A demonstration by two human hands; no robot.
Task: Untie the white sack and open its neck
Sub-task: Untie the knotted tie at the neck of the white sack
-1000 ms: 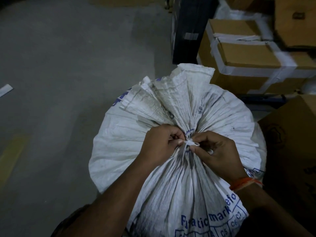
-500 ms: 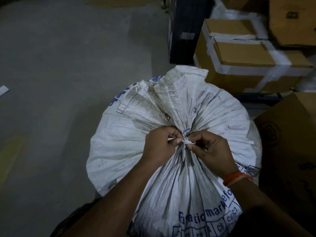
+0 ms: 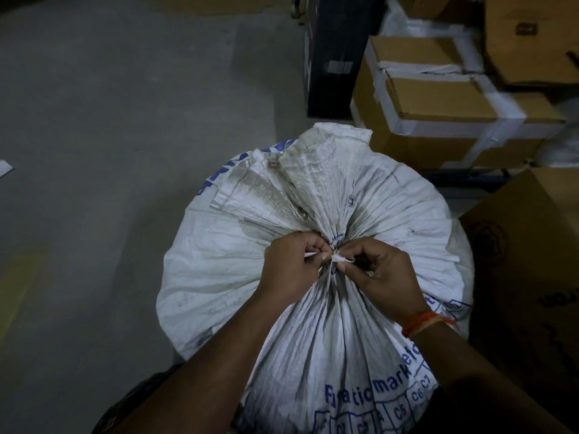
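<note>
pinching white sack [image 3: 391, 220] tie [image 3: 339, 259], both hands; boxes [image 3: 445, 120] rightward

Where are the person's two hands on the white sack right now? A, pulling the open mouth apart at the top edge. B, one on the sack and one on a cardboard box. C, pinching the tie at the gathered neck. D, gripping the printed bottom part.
C: the left hand and right hand meet at the tie where the white sack bunches, neck still gathered.
</note>
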